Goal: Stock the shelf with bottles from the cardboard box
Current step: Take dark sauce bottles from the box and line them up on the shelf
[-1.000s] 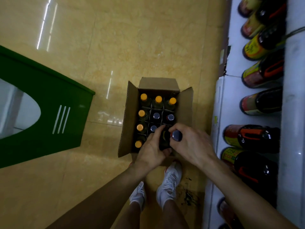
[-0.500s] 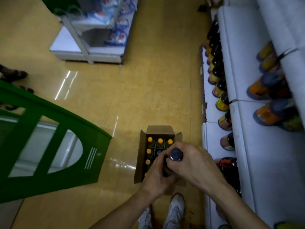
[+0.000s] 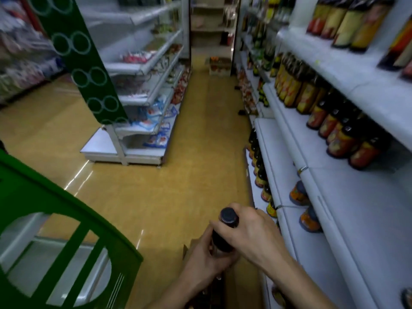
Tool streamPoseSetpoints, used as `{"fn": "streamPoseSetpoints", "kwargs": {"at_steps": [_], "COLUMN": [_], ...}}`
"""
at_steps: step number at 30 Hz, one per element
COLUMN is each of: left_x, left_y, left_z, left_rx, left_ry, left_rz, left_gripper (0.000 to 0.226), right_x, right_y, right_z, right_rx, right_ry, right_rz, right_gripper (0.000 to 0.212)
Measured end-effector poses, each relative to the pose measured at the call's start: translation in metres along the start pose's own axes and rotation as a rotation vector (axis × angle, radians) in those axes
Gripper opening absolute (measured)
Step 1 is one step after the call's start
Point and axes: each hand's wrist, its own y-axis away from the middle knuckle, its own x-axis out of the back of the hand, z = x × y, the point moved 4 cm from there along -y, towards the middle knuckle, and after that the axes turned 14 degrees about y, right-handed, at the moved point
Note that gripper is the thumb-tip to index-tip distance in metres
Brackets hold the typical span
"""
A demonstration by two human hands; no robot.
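Note:
A dark bottle (image 3: 225, 228) with a dark cap stands upright between both my hands, lifted above the cardboard box (image 3: 231, 284), which shows only partly at the bottom edge beneath my arms. My right hand (image 3: 249, 233) grips the bottle's neck just under the cap. My left hand (image 3: 205, 257) holds the bottle's lower body from the left. The white shelf (image 3: 347, 219) runs along the right side, with rows of dark bottles with orange and yellow labels (image 3: 341, 139) on it.
A green-framed fixture (image 3: 51, 221) fills the lower left. Another shelving unit with packaged goods (image 3: 142, 121) stands across the tan-floored aisle (image 3: 169, 186). More bottles (image 3: 260, 175) line the lowest shelf on the right. Bare shelf surface lies at the near right.
Both hands have raised the bottle out of the box. The view has swung up from the floor to the aisle and shelves, so the box has slipped almost out of sight.

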Motion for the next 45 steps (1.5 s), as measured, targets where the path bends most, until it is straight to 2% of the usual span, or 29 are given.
{"fn": "streamPoseSetpoints", "kwargs": {"at_steps": [8,14,22,27,35,45], "left_x": [0.0,-0.005,-0.014,-0.031,-0.103,-0.241], "left_y": [-0.017,-0.02,-0.013,-0.012,-0.003,0.03], "left_z": [0.095,0.136,0.182,0.218,0.273,0.33], "left_rx": [-0.213,-0.281,-0.365,-0.414,-0.516,-0.629], "left_ry": [-0.209,-0.226,-0.21,-0.156,-0.177,-0.118], "left_rz": [-0.05,-0.086,-0.203,-0.328,-0.525,-0.819], "left_gripper": [0.063,0.062,0.065,0.054,0.053,0.048], "right_x": [0.091,0.126,0.159,0.183,0.239,0.317], "right_y": [0.005,0.013,0.023,0.036,0.083,0.169], "right_z": [-0.017,-0.026,-0.028,-0.022,0.014,0.088], "right_rx": [0.029,0.04,0.016,0.005,-0.123,-0.255], "right_ry": [-0.064,-0.059,-0.088,-0.085,-0.222,-0.247], "right_rz": [0.199,0.301,0.374,0.42,0.528,0.747], "right_gripper": [0.035,0.024,0.029,0.024,0.017,0.017]}}
